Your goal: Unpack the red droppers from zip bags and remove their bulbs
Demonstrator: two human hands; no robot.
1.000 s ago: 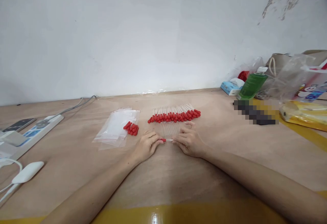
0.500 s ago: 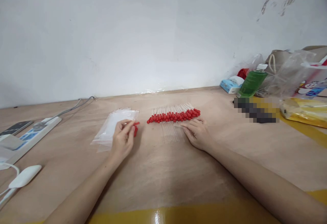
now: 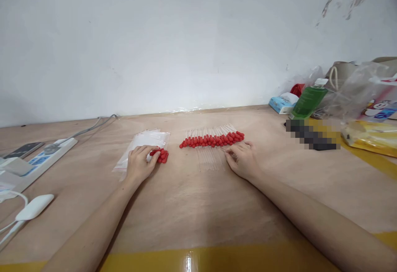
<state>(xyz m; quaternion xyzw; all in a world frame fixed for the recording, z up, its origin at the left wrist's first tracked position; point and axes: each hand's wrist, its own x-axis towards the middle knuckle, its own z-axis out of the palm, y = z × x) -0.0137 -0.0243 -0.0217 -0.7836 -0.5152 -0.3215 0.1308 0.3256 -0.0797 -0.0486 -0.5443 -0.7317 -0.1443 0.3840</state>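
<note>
Thin clear droppers with red rubber bulbs (image 3: 211, 140) lie in a row mid-table, their clear tubes (image 3: 208, 159) pointing both toward the wall and toward me. At the row's near right end is my right hand (image 3: 243, 159), thumb and fingers pinched on a thin clear dropper tube. To the left, my left hand (image 3: 140, 162) curls its fingers and thumb around a small bunch of red-bulbed droppers (image 3: 162, 156); the bulbs stick out on its right, while the hand hides the rest. Under and behind it lies a stack of clear zip bags (image 3: 145, 138).
A power strip (image 3: 46, 160), a phone (image 3: 23, 150) and a white cable adapter (image 3: 34, 207) lie at left. On the right are a green bottle (image 3: 309, 100), a tissue pack (image 3: 281, 104), a blurred dark object (image 3: 312, 135) and plastic bags (image 3: 369, 137). A wall (image 3: 186, 48) rises behind.
My left hand has shifted left and lowered, and more red bulbs show beside it. My right hand's fingers have curled in more at the row's near right end.
</note>
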